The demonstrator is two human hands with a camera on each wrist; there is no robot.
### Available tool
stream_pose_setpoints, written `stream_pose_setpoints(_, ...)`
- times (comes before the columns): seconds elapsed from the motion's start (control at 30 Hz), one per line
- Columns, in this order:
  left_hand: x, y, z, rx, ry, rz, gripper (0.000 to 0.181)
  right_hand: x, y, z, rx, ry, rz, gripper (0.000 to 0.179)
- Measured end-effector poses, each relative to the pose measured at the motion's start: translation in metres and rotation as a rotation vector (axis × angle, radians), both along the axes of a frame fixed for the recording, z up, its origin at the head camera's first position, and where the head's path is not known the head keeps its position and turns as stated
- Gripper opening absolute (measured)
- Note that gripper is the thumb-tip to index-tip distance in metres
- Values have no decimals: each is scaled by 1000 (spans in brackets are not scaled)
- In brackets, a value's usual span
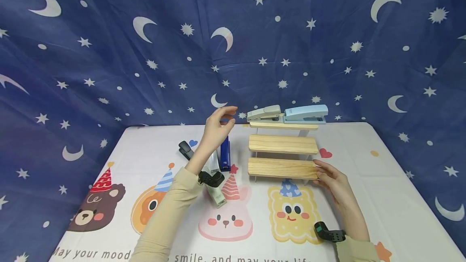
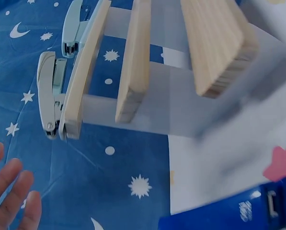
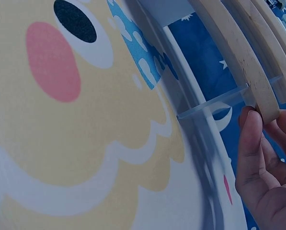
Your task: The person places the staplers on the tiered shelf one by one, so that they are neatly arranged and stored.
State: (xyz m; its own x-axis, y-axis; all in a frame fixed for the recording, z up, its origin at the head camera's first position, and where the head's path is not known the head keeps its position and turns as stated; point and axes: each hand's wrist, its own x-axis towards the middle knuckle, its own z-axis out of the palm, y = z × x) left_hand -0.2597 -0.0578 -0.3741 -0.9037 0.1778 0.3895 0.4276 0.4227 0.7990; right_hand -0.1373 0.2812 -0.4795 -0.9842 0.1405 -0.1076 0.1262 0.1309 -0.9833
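Observation:
A three-tier wooden display rack (image 1: 283, 144) with clear supports stands on the table. On its top board lie a grey-beige stapler (image 1: 264, 113) and a light blue stapler (image 1: 306, 113), end to end. My left hand (image 1: 217, 129) is raised just left of the grey-beige stapler, fingers loosely bent and holding nothing. In the left wrist view, those fingers (image 2: 13, 189) are apart from the stapler. With thumb and fingers, my right hand (image 3: 272, 167) pinches the right end of the lowest board (image 3: 243, 62).
Left of the rack lie a dark blue stapler (image 1: 225, 155), a silver-grey stapler (image 1: 213, 162), a black stapler (image 1: 186, 149) and a pale green stapler (image 1: 217, 196), partly hidden by my left arm. A starry blue curtain (image 1: 233, 68) hangs behind the table with its printed cloth (image 1: 364, 165).

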Motion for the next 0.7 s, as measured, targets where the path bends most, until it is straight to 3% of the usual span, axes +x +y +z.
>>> stream_pose_setpoints(0.3,21,-22,-10,16,-6,44,34,1,1,1,-54,16,8,49)
stream_pose_setpoints(0.47,35,-31,-17,21,-17,44,33,1,1,1,-48,10,9,49)
stream_pose_setpoints(0.7,54,-45,-27,11,-42,89,34,1,-1,2,-42,16,9,49)
